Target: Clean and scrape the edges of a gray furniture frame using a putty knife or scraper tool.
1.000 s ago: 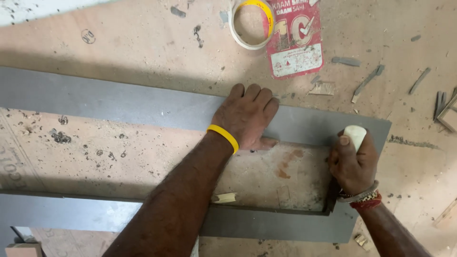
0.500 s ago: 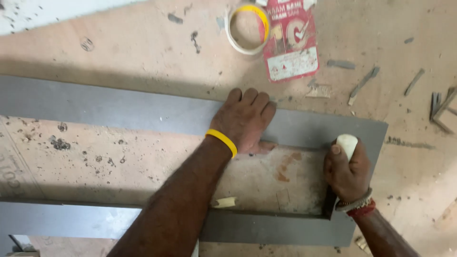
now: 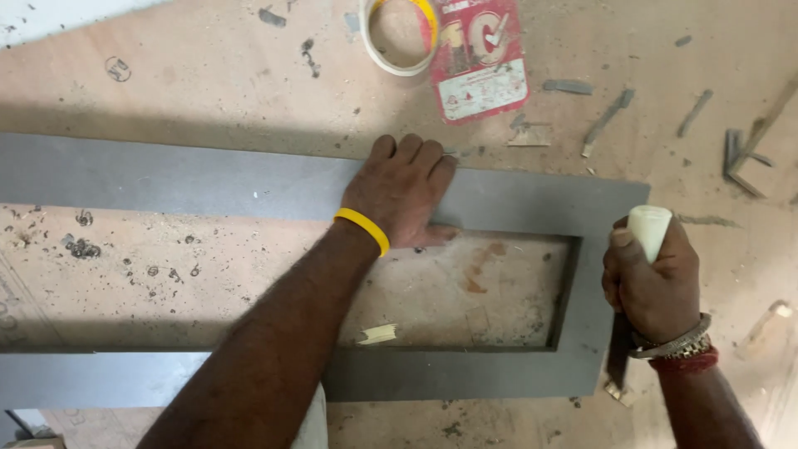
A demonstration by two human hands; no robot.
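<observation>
So from my remote seat, reading left to right: the grey frame (image 3: 208,179) lies flat on the plywood bench (image 3: 166,75), long rails running off the left edge, with a rectangular cutout showing bare wood inside. A small pale chip (image 3: 378,333) sits in that opening near the lower rail.

The left hand (image 3: 403,195) is planted on the top rail, palm down, fingers spread and pointing away toward the far edge, thumb hooked over the inner lip. It isn't gripping anything, just pressing flat. My read is it's there as a clamp, keeping the frame from sliding on the dusty bench. The forearm comes in diagonally from bottom left, with a yellow band (image 3: 363,228) at the wrist.

Up top there's a tape roll (image 3: 399,37) and a red packet (image 3: 480,54), touching each other, well apart from the hands, so parked out of the way I'd guess.

The right hand (image 3: 652,278) is over the frame's right-hand end, fingers clenched round a white handle (image 3: 648,229) that sticks out the top of the fist. A dark blade or shaft runs down below the wrist along the outer edge; I can't tell exactly what tool it is. The wrist is bent slightly and wears bracelets (image 3: 682,349).

Scattered grey offcuts (image 3: 607,120) lie beyond on the right.
</observation>
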